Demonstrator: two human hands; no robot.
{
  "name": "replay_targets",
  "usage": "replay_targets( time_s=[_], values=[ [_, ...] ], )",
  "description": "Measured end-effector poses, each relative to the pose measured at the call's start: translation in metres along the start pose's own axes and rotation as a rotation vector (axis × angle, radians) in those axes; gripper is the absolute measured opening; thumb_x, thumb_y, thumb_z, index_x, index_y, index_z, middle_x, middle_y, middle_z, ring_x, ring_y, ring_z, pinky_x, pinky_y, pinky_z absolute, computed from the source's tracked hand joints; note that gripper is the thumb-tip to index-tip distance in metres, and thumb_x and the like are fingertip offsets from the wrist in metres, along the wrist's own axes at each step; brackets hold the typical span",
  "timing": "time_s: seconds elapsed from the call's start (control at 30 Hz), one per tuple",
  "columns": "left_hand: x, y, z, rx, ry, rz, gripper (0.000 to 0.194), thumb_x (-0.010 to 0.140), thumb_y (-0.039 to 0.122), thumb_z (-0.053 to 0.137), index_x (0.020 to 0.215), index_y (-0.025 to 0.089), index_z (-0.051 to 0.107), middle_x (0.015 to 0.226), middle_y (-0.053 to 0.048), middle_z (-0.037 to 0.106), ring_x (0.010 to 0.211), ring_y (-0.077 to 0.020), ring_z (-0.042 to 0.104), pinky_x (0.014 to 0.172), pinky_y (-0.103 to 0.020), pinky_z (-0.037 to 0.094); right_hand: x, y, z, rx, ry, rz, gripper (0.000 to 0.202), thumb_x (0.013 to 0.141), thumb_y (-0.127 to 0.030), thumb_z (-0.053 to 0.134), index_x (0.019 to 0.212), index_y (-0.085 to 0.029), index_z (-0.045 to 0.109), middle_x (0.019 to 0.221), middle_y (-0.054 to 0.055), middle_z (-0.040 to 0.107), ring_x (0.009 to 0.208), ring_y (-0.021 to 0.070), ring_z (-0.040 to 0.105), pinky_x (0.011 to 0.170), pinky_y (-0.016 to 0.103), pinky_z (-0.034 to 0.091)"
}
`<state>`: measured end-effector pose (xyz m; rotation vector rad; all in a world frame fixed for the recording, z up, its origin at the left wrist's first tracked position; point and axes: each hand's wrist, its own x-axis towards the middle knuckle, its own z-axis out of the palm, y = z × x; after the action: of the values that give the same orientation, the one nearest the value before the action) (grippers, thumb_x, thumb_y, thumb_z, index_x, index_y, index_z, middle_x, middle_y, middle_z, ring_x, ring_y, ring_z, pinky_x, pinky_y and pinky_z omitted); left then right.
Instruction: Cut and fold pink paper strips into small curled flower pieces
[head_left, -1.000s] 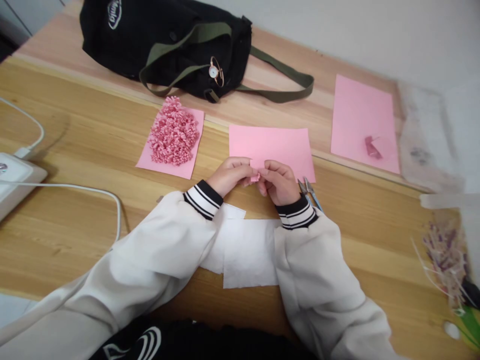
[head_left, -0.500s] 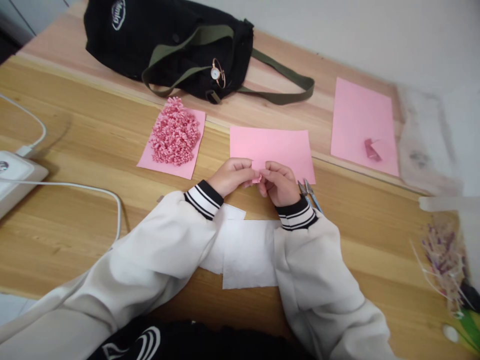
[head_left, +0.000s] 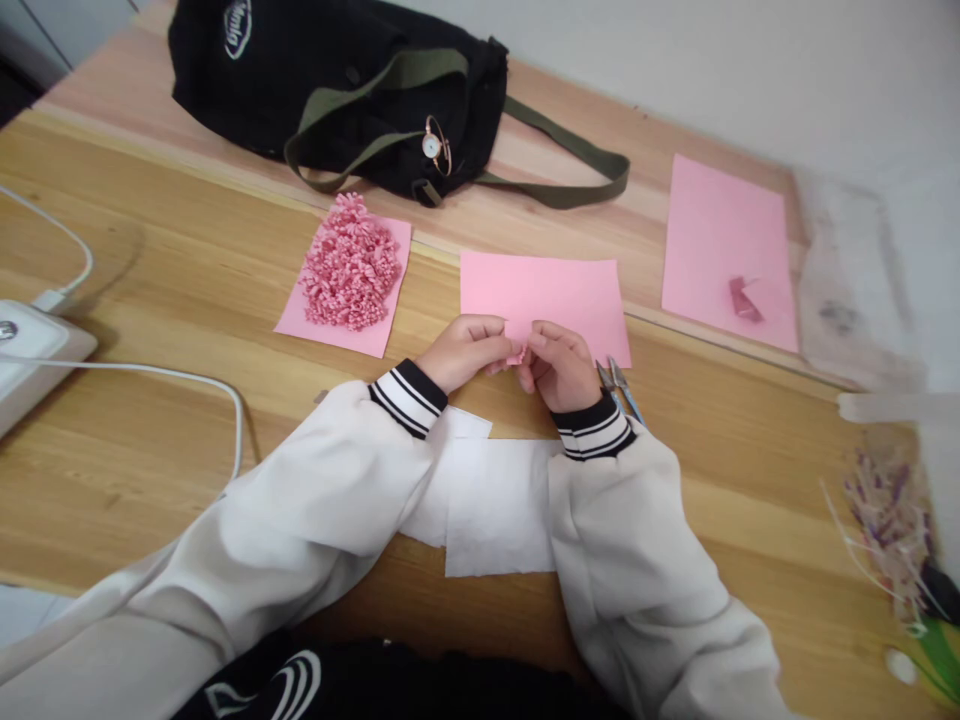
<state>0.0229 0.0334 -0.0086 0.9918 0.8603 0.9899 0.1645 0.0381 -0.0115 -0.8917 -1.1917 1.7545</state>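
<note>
At the far left, a white power strip [head_left: 37, 360] is resting on the desk [head_left: 135, 440], with a white cable [head_left: 172, 375] running toward the left sleeve. A black bag [head_left: 247, 90] is lying along the back, a small watch [head_left: 432, 147] sitting on it. In front of the bag, a heap of curled pink pieces [head_left: 349, 265] is covering most of a pink sheet [head_left: 375, 335]. The left hand [head_left: 466, 352] is pinching a small pink piece [head_left: 516, 345] in a narrow grip. White papers [head_left: 499, 510] are lying between the forearms. The right hand [head_left: 561, 365] is pinching the small piece's other side, its grip narrow too, and a second pink sheet [head_left: 544, 285] is lying just beyond both hands. Snips [head_left: 616, 378] are lying beside the right wrist. Farther right, a third pink sheet [head_left: 727, 240] is carrying a darker pink scrap [head_left: 745, 300]. At the far right, a dried bundle [head_left: 889, 510] is lying near the edge.
</note>
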Motion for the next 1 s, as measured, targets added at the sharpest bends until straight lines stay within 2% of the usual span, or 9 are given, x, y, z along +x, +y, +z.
replay_targets(
  time_s=[0.3, 0.57, 1.0],
  values=[
    [-0.0001, 0.0025, 0.0005, -0.063, 0.063, -0.067, 0.02, 0.064, 0.014, 0.062, 0.048, 0.012, 0.05, 0.046, 0.002, 0.051, 0.041, -0.0038, 0.042, 0.041, -0.018, 0.027, -0.0005, 0.0012, -0.0016, -0.008, -0.029, -0.018, 0.031, 0.067, -0.041, 0.07, 0.067, -0.018, 0.049, 0.042, -0.006, 0.051, 0.034, 0.006, 0.039, 0.037, 0.018, 0.03],
    [-0.0002, 0.0029, 0.0016, -0.068, 0.083, -0.066, 0.02, 0.066, 0.012, 0.059, 0.048, 0.012, 0.051, 0.046, 0.001, 0.052, 0.041, -0.0037, 0.043, 0.042, -0.017, 0.027, 0.0, 0.0023, -0.0018, 0.004, -0.022, -0.013, 0.024, 0.069, -0.033, 0.067, 0.067, -0.018, 0.049, 0.043, -0.007, 0.051, 0.033, 0.0057, 0.039, 0.036, 0.018, 0.028],
    [-0.0002, 0.003, 0.0009, -0.064, 0.089, -0.067, 0.019, 0.065, 0.014, 0.06, 0.048, 0.012, 0.052, 0.047, 0.001, 0.052, 0.043, -0.0049, 0.043, 0.043, -0.019, 0.029, 0.0004, -0.0004, 0.0002, -0.002, -0.021, -0.013, 0.025, 0.066, -0.034, 0.068, 0.066, -0.018, 0.049, 0.048, -0.005, 0.054, 0.034, 0.0054, 0.039, 0.035, 0.018, 0.028]
  ],
)
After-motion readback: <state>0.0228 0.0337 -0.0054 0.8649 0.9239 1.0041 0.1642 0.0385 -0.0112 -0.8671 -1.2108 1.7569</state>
